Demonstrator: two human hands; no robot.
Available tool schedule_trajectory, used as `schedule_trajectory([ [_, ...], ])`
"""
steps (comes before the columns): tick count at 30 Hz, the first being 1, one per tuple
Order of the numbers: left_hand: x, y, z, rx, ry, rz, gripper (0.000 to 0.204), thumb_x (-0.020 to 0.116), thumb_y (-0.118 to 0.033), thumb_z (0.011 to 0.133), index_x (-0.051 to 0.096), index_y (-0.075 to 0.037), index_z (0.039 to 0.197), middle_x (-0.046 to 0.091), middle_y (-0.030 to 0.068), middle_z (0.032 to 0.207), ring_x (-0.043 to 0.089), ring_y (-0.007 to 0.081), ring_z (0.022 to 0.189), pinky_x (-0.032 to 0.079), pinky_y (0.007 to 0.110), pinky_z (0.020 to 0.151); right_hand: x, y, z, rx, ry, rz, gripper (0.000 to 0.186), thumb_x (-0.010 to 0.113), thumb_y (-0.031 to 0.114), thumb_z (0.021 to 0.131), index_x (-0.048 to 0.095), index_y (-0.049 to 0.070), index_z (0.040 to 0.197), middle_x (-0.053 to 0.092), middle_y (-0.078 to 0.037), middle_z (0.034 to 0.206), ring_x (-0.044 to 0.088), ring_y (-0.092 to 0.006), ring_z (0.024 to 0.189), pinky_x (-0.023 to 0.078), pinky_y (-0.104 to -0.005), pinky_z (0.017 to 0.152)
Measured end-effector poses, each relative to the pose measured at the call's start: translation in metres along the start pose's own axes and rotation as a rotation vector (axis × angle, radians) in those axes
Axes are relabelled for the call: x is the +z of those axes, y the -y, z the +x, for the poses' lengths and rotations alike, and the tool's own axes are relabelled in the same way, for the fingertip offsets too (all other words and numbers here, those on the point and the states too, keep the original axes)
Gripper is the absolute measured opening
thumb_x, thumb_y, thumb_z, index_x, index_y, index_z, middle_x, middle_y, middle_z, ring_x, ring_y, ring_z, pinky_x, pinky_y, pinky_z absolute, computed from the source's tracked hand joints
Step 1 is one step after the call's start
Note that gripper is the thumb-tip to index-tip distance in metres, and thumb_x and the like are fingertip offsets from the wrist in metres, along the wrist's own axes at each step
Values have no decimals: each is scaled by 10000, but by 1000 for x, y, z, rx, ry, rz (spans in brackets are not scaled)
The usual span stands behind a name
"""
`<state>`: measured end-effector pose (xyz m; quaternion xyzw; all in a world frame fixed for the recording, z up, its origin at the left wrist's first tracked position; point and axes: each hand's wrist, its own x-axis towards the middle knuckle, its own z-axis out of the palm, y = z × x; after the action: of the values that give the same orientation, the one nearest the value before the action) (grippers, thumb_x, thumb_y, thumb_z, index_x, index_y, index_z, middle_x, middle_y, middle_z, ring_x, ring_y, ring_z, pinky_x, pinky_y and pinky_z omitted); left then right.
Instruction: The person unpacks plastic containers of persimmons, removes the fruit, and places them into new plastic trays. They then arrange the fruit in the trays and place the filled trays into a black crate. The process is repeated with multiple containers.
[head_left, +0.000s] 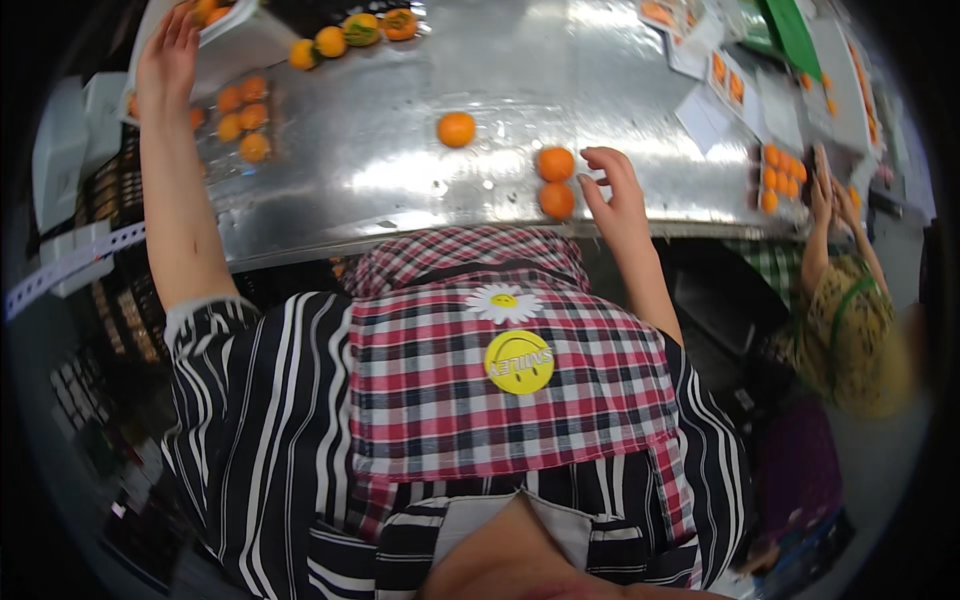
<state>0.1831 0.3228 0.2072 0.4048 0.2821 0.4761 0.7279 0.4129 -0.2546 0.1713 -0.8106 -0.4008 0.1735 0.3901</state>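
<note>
My left hand reaches far out to the left, its fingers stretched over the near side of a white bin that has orange fruit in it. Nothing shows in that hand's grip. My right hand hovers over the steel table, thumb and fingers apart with a gap between them. Just left of its fingertips, two mandarins sit one behind the other, and the hand appears not to hold either. A single mandarin lies farther to the left on the metal.
Below the bin is a clear tray of several mandarins. A row of fruit, some greenish, lines the table's far side. Labels and packets lie far right. A co-worker's hands are by another filled tray.
</note>
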Motion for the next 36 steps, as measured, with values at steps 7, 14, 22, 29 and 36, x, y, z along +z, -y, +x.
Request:
schedule_trajectory([
  [7, 0, 82, -183, -320, 157, 78, 283, 518, -186, 957, 554, 13, 1156, 608, 68, 975, 574, 137, 841, 468, 252, 724, 15, -4, -36, 38, 56, -467, 554, 782, 254, 713, 544, 32, 1161, 516, -160, 1157, 508, -338, 1074, 444, -417, 887],
  [14, 52, 126, -271, -512, 216, 117, 282, 491, -175, 967, 542, 2, 1180, 609, 53, 990, 579, 124, 851, 453, 235, 724, 37, -7, -37, 39, 61, -478, 590, 792, 222, 690, 522, 42, 1182, 488, -134, 1184, 475, -330, 1090, 419, -429, 912],
  [22, 114, 131, -295, -747, 664, 268, 309, 488, -240, 967, 555, -52, 1202, 607, 45, 1028, 587, 119, 911, 453, 237, 778, 23, -17, -33, -63, 45, -357, 572, 769, 206, 716, 518, 41, 1202, 484, -134, 1250, 458, -326, 1152, 391, -436, 963],
  [29, 135, 147, -307, -773, 806, 353, 315, 473, -258, 967, 559, -60, 1195, 595, 52, 1057, 580, 123, 935, 453, 238, 784, 31, -18, -39, -46, 42, -474, 549, 777, 195, 691, 538, 59, 1166, 504, -129, 1225, 475, -319, 1127, 403, -429, 931],
  [36, 134, 150, -316, -869, 840, 413, 343, 483, -281, 965, 549, -51, 1211, 597, 65, 1063, 584, 132, 950, 472, 253, 799, 35, -24, -40, -32, -7, -318, 505, 767, 184, 695, 536, 46, 1122, 500, -134, 1226, 476, -327, 1128, 400, -422, 946],
])
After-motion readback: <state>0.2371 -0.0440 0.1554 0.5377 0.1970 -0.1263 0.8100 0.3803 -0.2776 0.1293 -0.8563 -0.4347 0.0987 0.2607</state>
